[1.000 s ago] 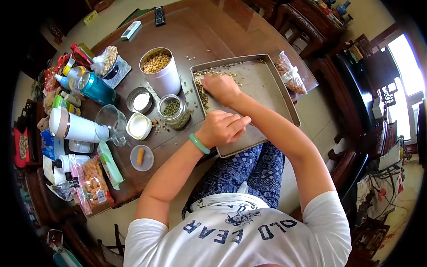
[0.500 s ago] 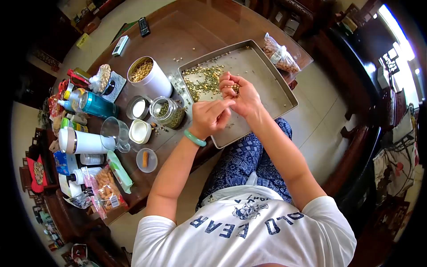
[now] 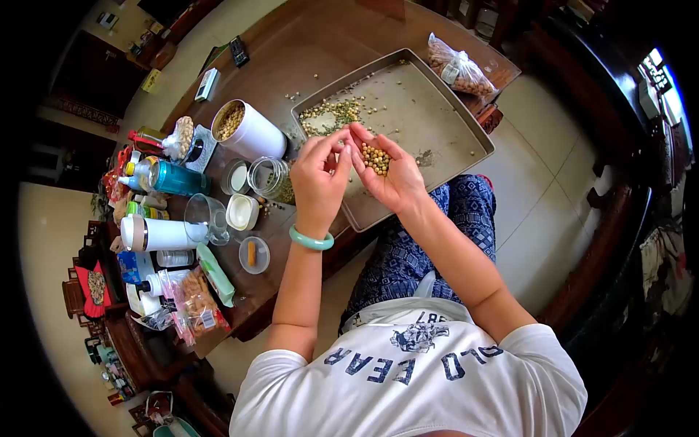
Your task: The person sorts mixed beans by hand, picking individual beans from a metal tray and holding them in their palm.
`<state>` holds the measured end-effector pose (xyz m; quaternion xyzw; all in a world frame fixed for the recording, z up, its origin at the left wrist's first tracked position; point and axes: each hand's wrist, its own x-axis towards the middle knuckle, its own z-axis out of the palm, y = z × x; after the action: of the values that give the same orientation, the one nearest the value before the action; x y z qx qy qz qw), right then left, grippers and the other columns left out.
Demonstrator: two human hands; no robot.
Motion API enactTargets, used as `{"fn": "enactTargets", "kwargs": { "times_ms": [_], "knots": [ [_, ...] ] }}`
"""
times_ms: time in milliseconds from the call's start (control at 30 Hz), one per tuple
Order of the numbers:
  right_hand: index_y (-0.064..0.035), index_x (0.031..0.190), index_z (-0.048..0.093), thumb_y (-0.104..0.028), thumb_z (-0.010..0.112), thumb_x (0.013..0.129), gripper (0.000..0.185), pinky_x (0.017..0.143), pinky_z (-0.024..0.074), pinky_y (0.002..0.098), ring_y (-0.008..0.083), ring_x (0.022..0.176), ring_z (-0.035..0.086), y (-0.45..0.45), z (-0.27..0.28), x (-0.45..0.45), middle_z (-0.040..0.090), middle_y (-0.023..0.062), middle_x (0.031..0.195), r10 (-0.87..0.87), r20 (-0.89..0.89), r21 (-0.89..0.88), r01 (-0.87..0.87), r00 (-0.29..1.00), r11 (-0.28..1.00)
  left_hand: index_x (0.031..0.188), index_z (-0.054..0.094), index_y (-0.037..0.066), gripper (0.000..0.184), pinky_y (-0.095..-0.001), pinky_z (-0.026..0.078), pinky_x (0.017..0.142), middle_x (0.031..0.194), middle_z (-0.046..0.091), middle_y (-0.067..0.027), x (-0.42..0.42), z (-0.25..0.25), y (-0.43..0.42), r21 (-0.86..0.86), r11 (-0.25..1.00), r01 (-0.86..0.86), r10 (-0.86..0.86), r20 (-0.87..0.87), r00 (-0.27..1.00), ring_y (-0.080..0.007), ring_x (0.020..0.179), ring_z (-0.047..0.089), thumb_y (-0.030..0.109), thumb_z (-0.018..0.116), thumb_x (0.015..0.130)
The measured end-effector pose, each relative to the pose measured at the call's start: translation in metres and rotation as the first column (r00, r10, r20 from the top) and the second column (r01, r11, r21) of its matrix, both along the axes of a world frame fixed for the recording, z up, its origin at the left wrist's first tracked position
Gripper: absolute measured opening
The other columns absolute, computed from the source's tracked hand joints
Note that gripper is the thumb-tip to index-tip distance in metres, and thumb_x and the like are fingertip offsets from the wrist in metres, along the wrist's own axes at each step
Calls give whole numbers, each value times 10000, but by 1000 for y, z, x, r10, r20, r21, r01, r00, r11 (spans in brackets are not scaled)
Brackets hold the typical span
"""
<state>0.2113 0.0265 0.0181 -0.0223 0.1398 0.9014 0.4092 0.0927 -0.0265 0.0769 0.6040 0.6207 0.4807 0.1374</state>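
My right hand (image 3: 397, 178) is cupped palm up over the near side of a metal tray (image 3: 448, 160), holding a small heap of yellow soybeans (image 3: 376, 158). Close against its fingertips is my left hand (image 3: 320, 178), wearing a green bangle (image 3: 312, 238), with thumb and fingers pinched together. Whatever lies in that pinch is hidden. Green and yellow beans (image 3: 335, 113) are scattered over the far left part of the tray. Left of it stand a glass jar (image 3: 269, 180) with green beans, partly behind my left hand, and a white canister (image 3: 258, 135) of soybeans.
A knotted plastic bag of nuts (image 3: 460, 69) lies beyond the tray's far right corner. Lids, a white cup (image 3: 242, 211), a clear pitcher (image 3: 207, 218), a white tumbler (image 3: 156, 233) and a blue bottle (image 3: 178, 178) crowd the table's left side.
My right hand has uncurled into an open cup, so the soybeans in its palm show. My left hand has risen to meet its fingertips. The camera view has shifted slightly.
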Motion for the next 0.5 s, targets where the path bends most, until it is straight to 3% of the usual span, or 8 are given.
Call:
{"fn": "enactTargets", "kwargs": {
  "times_ms": [100, 167, 233, 267, 300, 333, 400, 500],
  "knots": [
    [81, 1372, 395, -235, 262, 1044, 475, 1046, 446, 387, 303, 1296, 453, 0, 0, -2, 437, 232, 1403, 50, -110, 123, -36, 993, 992, 1053, 688, 11, 213, -222, 481, 591, 919, 641, -49, 6, -6, -10, 64, 998, 11, -6, -77, 997, -94, 688, 583, -19, 645, 847],
    [73, 1357, 420, -274, 221, 1051, 504, 1037, 444, 351, 263, 1271, 479, -4, 12, -3, 467, 207, 1383, 19, 96, 152, -33, 995, 988, 1077, 676, 8, 231, -255, 514, 633, 991, 655, -73, 8, -8, -12, 41, 999, -8, 13, -116, 993, -139, 750, 629, -24, 631, 852],
    [73, 1348, 431, -293, 211, 1054, 519, 1050, 429, 353, 263, 1266, 475, -5, 5, -6, 485, 199, 1363, 31, 104, 157, -47, 994, 986, 1079, 671, 6, 231, -285, 531, 691, 1027, 657, -99, 8, -11, -7, 151, 988, 39, 1, -257, 966, -185, 818, 655, -33, 610, 860],
    [71, 1335, 447, -294, 212, 1055, 516, 1044, 432, 351, 261, 1228, 495, -4, 1, -6, 500, 193, 1343, 36, 111, 156, -53, 993, 986, 1077, 669, 6, 240, -331, 533, 768, 1047, 654, -126, 10, -9, -7, 71, 996, 46, -31, -205, 978, -247, 918, 655, -40, 601, 852],
    [69, 1321, 464, -294, 213, 1056, 515, 1038, 436, 348, 260, 1189, 514, -3, 1, -6, 515, 188, 1322, 38, 119, 155, -57, 992, 986, 1077, 669, 6, 240, -331, 533, 768, 1047, 654, -126, 11, -12, -6, 70, 997, 42, -27, -205, 978, -247, 918, 655, -40, 601, 852],
    [65, 1276, 505, -299, 222, 1058, 510, 1005, 453, 343, 245, 1101, 542, -3, 1, -6, 542, 172, 1281, 52, 159, 131, -73, 986, 989, 1078, 669, 7, 249, -341, 529, 784, 1053, 654, -129, 11, -16, -2, 81, 996, 35, -12, -275, 961, -263, 942, 647, -42, 604, 842],
    [56, 1277, 510, -306, 226, 1059, 509, 984, 460, 332, 237, 1081, 549, -4, 7, -6, 549, 166, 1270, 37, 202, 126, -64, 979, 990, 1063, 672, 8, 278, -363, 518, 824, 1057, 653, -128, 12, -15, 2, 56, 998, 33, -9, -383, 924, -298, 983, 626, -59, 608, 801],
    [32, 1242, 527, -316, 251, 1059, 480, 938, 478, 329, 221, 1037, 564, -6, 6, -6, 572, 148, 1211, 12, 275, 134, -51, 962, 990, 1019, 679, 19, 257, -373, 508, 780, 949, 635, -92, 12, -18, 7, 70, 995, 72, -36, -414, 910, -283, 905, 615, -32, 591, 782]
  ]
}}
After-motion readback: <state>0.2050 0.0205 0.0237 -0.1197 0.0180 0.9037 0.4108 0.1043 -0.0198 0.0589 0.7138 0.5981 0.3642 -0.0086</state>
